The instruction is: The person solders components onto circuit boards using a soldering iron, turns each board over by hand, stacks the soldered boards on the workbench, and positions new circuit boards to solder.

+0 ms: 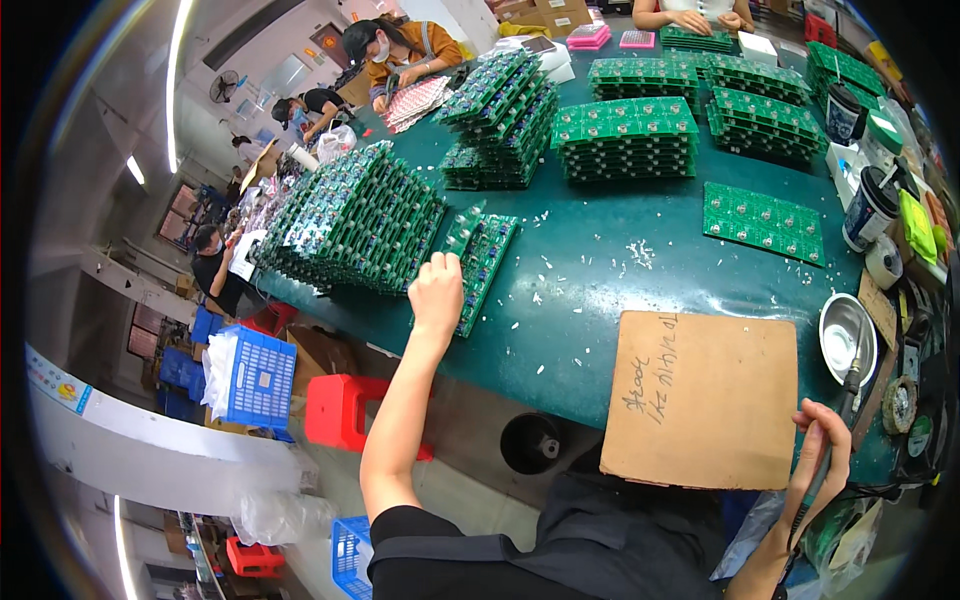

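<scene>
My left hand [437, 293] is closed at the upper end of a small tilted green circuit board [463, 230], pinching its near edge. Right beside it, a larger populated circuit board [490, 262] lies on the table, partly behind the hand. A tall stack of populated circuit boards [350, 220] stands just to the left. My right hand [822, 450] grips a soldering iron [824, 470] like a pen, its tip end pointing up toward a metal bowl [846, 335]. A brown cardboard sheet [700, 400] with handwriting lies at the table's near edge, left of that hand.
The green table [590, 270] carries white scraps, a single board panel [763, 222] and more board stacks [625, 140]. Cups [870, 208], a solder-like reel [899, 405] and tools crowd the right edge. A red stool [342, 412] and blue crate [262, 375] stand left. Co-workers sit across.
</scene>
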The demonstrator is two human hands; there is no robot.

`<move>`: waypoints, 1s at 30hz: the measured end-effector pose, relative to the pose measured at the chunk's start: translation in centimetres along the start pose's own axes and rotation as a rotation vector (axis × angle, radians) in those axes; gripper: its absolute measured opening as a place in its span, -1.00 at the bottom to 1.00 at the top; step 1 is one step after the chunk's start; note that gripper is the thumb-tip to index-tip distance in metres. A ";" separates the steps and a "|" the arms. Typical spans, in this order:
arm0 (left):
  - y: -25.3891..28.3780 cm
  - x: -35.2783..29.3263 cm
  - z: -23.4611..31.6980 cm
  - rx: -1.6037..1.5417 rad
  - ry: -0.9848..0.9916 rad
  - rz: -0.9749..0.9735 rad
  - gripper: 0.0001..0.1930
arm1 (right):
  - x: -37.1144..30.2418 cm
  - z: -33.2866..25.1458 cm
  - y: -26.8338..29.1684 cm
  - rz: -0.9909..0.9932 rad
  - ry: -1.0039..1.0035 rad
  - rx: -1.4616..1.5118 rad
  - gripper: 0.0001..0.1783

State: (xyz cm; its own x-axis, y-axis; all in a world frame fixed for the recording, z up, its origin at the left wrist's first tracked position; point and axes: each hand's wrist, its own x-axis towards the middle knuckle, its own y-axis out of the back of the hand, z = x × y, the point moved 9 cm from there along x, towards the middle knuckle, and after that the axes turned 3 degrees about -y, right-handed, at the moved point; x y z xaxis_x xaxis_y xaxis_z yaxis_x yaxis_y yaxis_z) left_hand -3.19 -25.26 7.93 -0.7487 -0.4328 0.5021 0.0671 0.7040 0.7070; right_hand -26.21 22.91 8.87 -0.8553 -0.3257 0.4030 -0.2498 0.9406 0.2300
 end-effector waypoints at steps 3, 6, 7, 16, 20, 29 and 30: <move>-1.9 -0.6 1.2 -0.013 -0.022 -0.068 -0.95 | -0.1 0.2 -0.2 -0.020 0.069 -0.083 -0.81; -0.6 -0.3 1.9 -0.163 -0.060 -0.096 -0.76 | -0.8 1.2 0.6 -0.023 0.072 -0.110 -0.80; -1.5 -0.6 1.7 -0.222 -0.066 -0.175 -0.65 | -1.0 1.8 1.0 -0.024 0.047 -0.132 -0.80; 8.7 6.6 14.2 -1.065 -0.071 0.099 -0.87 | -1.1 3.1 -0.4 -0.226 0.103 -0.373 -0.63; 3.3 12.8 24.3 -1.303 -0.024 -0.047 -0.75 | -1.8 3.3 -0.2 -0.370 0.185 -0.467 -0.33; -5.2 19.6 34.1 -1.185 0.049 -0.547 -0.69 | -5.3 4.8 -0.1 -0.478 0.228 -0.621 -0.23; -5.4 19.6 34.1 -1.220 0.062 -0.561 -0.70 | -5.2 4.5 0.1 -0.450 0.267 -0.579 -0.23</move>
State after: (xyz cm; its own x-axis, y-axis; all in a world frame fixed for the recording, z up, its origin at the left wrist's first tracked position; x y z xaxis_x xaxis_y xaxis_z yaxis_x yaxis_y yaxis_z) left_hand -40.77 -18.39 -3.05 -0.8401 -0.5424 -0.0005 0.3282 -0.5091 0.7957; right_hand -23.88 25.14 2.79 -0.5716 -0.7449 0.3440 -0.2070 0.5366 0.8180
